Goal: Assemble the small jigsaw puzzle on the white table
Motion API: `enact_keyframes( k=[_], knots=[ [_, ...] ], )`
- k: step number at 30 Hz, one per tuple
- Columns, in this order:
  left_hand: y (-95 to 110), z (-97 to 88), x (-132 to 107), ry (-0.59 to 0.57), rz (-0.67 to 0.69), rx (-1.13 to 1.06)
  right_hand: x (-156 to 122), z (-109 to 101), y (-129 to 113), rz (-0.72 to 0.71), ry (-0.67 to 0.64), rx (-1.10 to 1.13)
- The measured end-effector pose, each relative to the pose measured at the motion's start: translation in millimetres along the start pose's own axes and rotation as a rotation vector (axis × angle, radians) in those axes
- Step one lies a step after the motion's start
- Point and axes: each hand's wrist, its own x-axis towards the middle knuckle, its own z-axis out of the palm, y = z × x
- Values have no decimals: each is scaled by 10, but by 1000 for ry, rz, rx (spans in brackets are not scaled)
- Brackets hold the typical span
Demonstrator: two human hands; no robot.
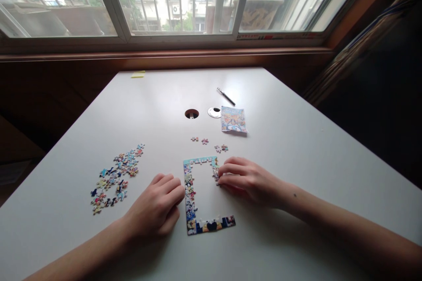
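A partly joined jigsaw puzzle border (190,197) lies on the white table, with a left side, a top, a bottom strip and a short upper right side. My right hand (245,180) has its fingertips on a puzzle piece (217,180) at the lower end of that right side. Beside the border's left edge rests my left hand (165,202), its fingers curled in; whether anything is under them is hidden. Several loose puzzle pieces (112,178) are spread left of my left hand. A few more pieces (205,141) lie above the border.
A small printed picture sheet (234,120) lies near a black pen (226,96) and partly over a round metal cover (213,113). Left of it is a cable hole (191,114) in the table (158,109). A yellow slip (138,74) sits at the far edge, below the window.
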Motion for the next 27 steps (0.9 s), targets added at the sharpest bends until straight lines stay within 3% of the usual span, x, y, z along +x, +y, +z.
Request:
enact_keyframes(
  k=[5, 13, 19, 27],
  knots=[
    [46, -55, 7, 89, -58, 46, -22, 72, 13, 17, 81, 72],
    [-11, -19, 12, -3, -80, 133, -30, 76, 46, 172, 196, 91],
    [-36, -11, 7, -66, -98, 133, -16, 84, 62, 197, 133, 47],
    [-10, -41, 17, -44, -97, 109, -23, 93, 52, 200, 134, 39]
  ],
)
